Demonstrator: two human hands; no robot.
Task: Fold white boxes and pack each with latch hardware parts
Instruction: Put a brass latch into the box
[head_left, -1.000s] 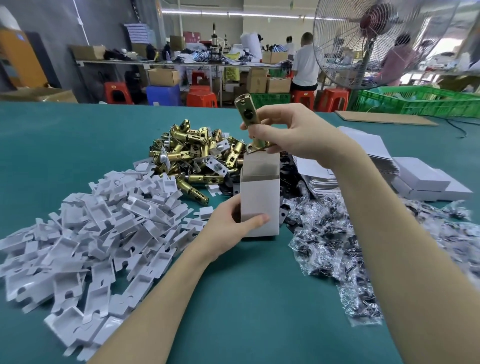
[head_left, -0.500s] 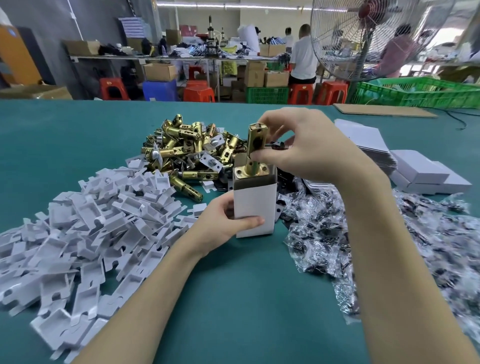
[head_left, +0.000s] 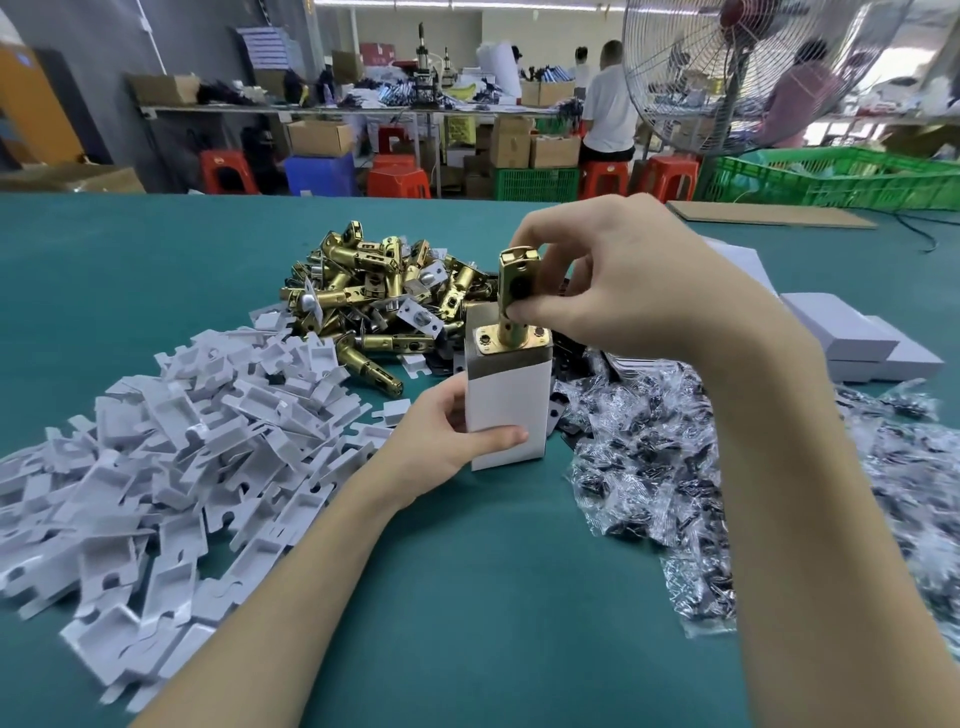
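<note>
A white box stands upright on the green table, just above the middle of the view, its top open. The left hand grips the box from its 9 o'clock side, thumb laid across the front face and the other fingers curled behind. The right hand pinches a brass latch by its upper shaft, thumb and fingertips closed on it. The latch stands vertical in the box mouth, its flat faceplate lying level with the rim.

At 11 o'clock from the box lies a heap of brass latches. At 8 o'clock spreads a wide pile of white plastic inserts. At 4 o'clock sit clear bags of dark screws. Folded white boxes are stacked at 2 o'clock, near the table's right side.
</note>
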